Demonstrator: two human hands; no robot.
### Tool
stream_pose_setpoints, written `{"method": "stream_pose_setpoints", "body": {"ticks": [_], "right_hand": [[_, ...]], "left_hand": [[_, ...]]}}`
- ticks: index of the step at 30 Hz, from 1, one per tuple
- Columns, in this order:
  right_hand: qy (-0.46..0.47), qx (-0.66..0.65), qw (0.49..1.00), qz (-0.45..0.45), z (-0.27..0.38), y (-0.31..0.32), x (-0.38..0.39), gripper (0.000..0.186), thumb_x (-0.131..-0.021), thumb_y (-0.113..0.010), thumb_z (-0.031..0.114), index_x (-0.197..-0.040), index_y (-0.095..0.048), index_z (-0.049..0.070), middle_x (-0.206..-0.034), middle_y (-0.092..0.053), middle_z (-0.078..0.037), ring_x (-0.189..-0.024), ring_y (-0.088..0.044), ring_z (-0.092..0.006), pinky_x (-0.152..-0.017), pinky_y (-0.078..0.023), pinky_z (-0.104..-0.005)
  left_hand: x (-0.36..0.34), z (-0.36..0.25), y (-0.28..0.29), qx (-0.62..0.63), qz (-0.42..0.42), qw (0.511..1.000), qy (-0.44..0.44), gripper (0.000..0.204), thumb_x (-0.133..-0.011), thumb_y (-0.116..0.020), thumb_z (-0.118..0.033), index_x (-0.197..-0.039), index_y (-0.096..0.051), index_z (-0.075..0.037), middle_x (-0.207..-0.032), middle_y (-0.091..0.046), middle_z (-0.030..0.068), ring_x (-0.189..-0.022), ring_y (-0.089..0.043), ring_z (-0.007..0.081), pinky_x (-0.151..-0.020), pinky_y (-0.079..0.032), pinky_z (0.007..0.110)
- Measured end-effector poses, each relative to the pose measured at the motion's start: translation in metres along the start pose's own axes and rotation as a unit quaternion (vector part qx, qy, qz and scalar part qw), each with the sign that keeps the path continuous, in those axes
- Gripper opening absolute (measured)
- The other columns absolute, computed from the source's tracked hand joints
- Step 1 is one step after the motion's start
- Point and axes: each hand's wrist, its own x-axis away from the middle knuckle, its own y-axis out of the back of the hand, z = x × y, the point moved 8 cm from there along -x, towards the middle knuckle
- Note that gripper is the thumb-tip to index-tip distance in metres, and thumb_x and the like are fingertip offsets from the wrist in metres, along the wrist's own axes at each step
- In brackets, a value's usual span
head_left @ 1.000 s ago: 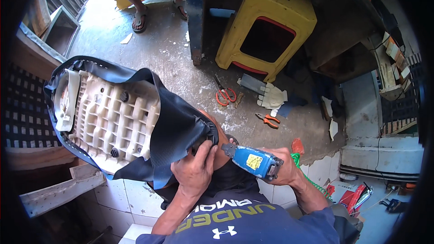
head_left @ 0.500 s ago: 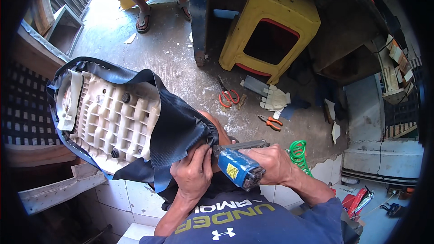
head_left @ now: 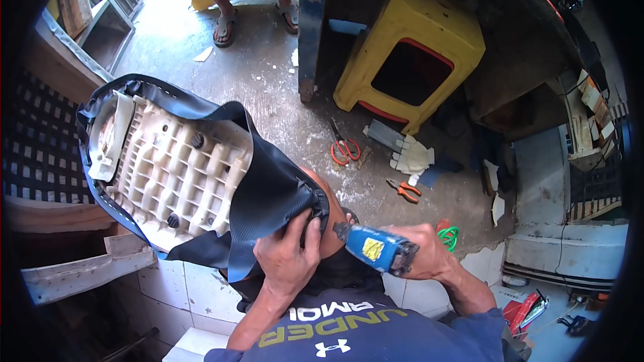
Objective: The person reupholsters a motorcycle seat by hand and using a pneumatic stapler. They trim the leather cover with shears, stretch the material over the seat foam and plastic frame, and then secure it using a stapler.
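An upturned motorcycle seat lies across my lap, its pale ribbed plastic base (head_left: 181, 161) facing up. The black textured seat cover (head_left: 268, 191) wraps its rim and hangs loose at the near right end. A row of staples shows along the far left edge. My left hand (head_left: 288, 251) pinches the cover's folded edge at that right end, thumb and fingers closed on it. In my right hand (head_left: 426, 251) is a blue pneumatic staple gun (head_left: 376, 248), gripped firmly. Its nose points left, a little apart from the cover. My right fingers are partly hidden behind the gun.
Red-handled scissors (head_left: 345, 151), orange-handled pliers (head_left: 404, 191) and a whitish glove (head_left: 412, 154) lie on the concrete floor. A yellow plastic stool (head_left: 419, 33) stands beyond them. A coiled green air hose (head_left: 447, 238) is by my right wrist. Another person's sandalled feet (head_left: 225, 27) are at the back.
The staple gun has drawn back to the right, off the cover's edge, and turned slightly. My left hand stays on the cover. The whole view has shifted a little.
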Motion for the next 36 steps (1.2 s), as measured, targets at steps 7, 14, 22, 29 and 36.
{"method": "stream_pose_setpoints", "body": {"ticks": [7, 14, 22, 29, 36], "right_hand": [[0.058, 0.041, 0.997, -0.034, 0.016, 0.008, -0.009, 0.056, -0.073, -0.090, 0.015, -0.122, -0.070, -0.006, -0.108, -0.078, -0.021, -0.096, -0.078, -0.0359, -0.083, -0.064, -0.0399], [0.060, 0.067, 0.996, -0.014, 0.021, -0.003, -0.027, 0.055, -0.074, -0.088, 0.017, -0.122, -0.071, -0.004, -0.108, -0.078, -0.022, -0.097, -0.077, -0.0381, -0.085, -0.064, -0.0413], [0.045, 0.099, 0.994, 0.001, 0.029, 0.001, -0.036, 0.054, -0.075, -0.088, 0.021, -0.120, -0.071, -0.001, -0.101, -0.077, -0.021, -0.092, -0.076, -0.0393, -0.081, -0.063, -0.0442], [-0.073, 0.205, 0.973, 0.070, 0.047, -0.004, -0.056, 0.040, -0.074, -0.086, 0.018, -0.105, -0.067, 0.003, -0.084, -0.074, -0.023, -0.083, -0.074, -0.0444, -0.073, -0.060, -0.0529], [-0.061, 0.167, 0.983, 0.041, 0.031, -0.004, -0.058, 0.038, -0.073, -0.083, 0.015, -0.106, -0.069, 0.003, -0.082, -0.073, -0.024, -0.080, -0.074, -0.0450, -0.072, -0.060, -0.0511]], "left_hand": [[-0.004, 0.000, 0.002, -0.020, 0.007, 1.000, -0.007, 0.011, -0.090, -0.082, -0.012, -0.098, -0.078, -0.007, -0.091, -0.073, 0.0126, -0.082, -0.071, 0.0340, -0.073, -0.055, 0.042], [-0.006, -0.001, 0.003, -0.030, 0.010, 0.999, -0.026, 0.011, -0.092, -0.078, -0.016, -0.097, -0.077, -0.007, -0.087, -0.072, 0.0113, -0.077, -0.069, 0.0348, -0.073, -0.054, 0.045], [-0.002, 0.001, 0.002, -0.039, 0.013, 0.999, -0.032, 0.012, -0.092, -0.077, -0.016, -0.098, -0.078, -0.006, -0.087, -0.072, 0.0121, -0.076, -0.070, 0.0341, -0.070, -0.054, 0.045], [-0.001, 0.003, -0.005, -0.054, 0.033, 0.997, -0.036, 0.014, -0.094, -0.076, -0.019, -0.100, -0.078, -0.006, -0.086, -0.071, 0.0127, -0.075, -0.070, 0.0338, -0.068, -0.054, 0.045], [-0.003, 0.006, -0.005, -0.050, 0.024, 0.998, -0.038, 0.011, -0.092, -0.077, -0.014, -0.099, -0.077, -0.005, -0.089, -0.071, 0.0144, -0.080, -0.070, 0.0361, -0.072, -0.054, 0.046]]}}
